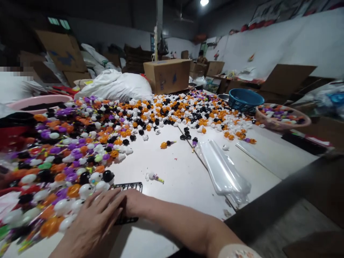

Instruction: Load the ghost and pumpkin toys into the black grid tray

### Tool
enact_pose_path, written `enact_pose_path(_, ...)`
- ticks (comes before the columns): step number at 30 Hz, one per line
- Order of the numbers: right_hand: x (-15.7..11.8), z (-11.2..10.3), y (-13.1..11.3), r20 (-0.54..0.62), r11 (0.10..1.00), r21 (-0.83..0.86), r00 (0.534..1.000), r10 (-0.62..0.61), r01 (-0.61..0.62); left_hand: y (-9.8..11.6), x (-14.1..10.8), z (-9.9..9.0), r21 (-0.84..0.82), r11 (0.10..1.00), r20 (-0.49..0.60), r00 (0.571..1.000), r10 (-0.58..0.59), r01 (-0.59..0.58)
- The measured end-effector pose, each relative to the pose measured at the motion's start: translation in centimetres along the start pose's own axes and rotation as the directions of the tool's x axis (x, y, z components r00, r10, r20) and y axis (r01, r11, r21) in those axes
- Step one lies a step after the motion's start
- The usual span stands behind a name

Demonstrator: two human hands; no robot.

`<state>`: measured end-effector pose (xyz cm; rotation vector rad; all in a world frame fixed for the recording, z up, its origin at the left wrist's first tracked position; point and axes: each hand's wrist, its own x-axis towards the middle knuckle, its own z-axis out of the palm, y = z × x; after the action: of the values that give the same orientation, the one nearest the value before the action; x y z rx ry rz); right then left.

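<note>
My left hand (98, 215) reaches in from the bottom, its fingers stretched out at the edge of a heap of small plastic pieces. White round pieces (86, 191) lie right beside its fingertips. My right hand (132, 201) comes across from the right, and its fingers are hidden behind my left hand. Both hands are over a black plastic grid tray (135, 185), of which only the back and front edges show. Whatever lies between the hands and the tray is hidden. A white-headed piece with a yellow stick (156, 177) lies a little beyond the tray.
The heap (107, 136) of orange, white, black and purple pieces spreads across the table (185, 182). Clear plastic bags (223, 168) lie at the right. Behind stand a blue basket (245, 98), a pink basin (282, 123) of pieces, a cardboard box (169, 77) and a white sack (118, 86).
</note>
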<state>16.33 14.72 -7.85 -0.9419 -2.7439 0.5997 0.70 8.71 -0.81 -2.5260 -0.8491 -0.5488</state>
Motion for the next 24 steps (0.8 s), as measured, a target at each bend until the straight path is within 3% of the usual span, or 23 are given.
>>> enact_pose_path(5, -1.2, 0.6, 0.1, -0.004, 0.999, -0.04, 1.0, -0.001, 0.001, 0.1, 0.7, 0.0, -0.09, 0.996, -0.08, 0.997, -0.017, 0.01)
enact_pose_path(10, -1.1, 1.1, -0.4, -0.01, 1.0, 0.009, 1.0, -0.023, 0.024, 0.5, 1.2, -0.5, -0.133, 0.991, -0.057, 0.998, -0.012, 0.004)
enact_pose_path(13, -1.6, -1.2, 1.0, 0.038, 0.985, 0.167, 0.999, 0.034, -0.04, 0.8, 1.1, -0.9, -0.128, 0.991, -0.02, 0.999, -0.041, 0.038)
enact_pose_path(15, -2.4, -4.3, 3.7, -0.103, 0.946, 0.294, 0.979, 0.174, -0.137, 1.0, 1.0, -1.1, -0.125, 0.99, 0.003, 0.998, -0.066, 0.065)
enact_pose_path(16, -3.0, -6.2, 5.6, -0.198, 0.927, 0.301, 0.936, 0.291, -0.224, 1.0, 0.9, -1.2, -0.126, 0.989, 0.017, 0.997, -0.075, 0.076)
enact_pose_path(17, -3.6, -8.1, 7.7, -0.294, 0.9, 0.254, 0.858, 0.422, -0.355, 1.0, 0.9, -1.2, -0.128, 0.988, 0.028, 0.996, -0.081, 0.084)
enact_pose_path(19, -4.9, -11.6, 12.2, -0.375, 0.727, 0.068, 0.658, 0.653, -0.683, 1.0, 0.8, -1.4, -0.127, 0.988, 0.044, 0.995, -0.084, 0.089)
enact_pose_path(20, -5.5, -13.1, 14.3, -0.388, 0.676, 0.042, 0.612, 0.689, -0.735, 1.1, 0.8, -1.6, -0.127, 0.988, 0.048, 0.995, -0.085, 0.09)
enact_pose_path(22, -6.6, -15.0, 17.7, -0.396, 0.617, 0.008, 0.564, 0.725, -0.787, 1.1, 1.0, -1.9, -0.129, 0.987, 0.049, 0.995, -0.092, 0.097)
enact_pose_path(24, -7.4, -15.7, 19.8, -0.379, 0.612, -0.03, 0.575, 0.725, -0.791, 1.3, 1.2, -2.3, -0.135, 0.983, 0.053, 0.991, -0.12, 0.126)
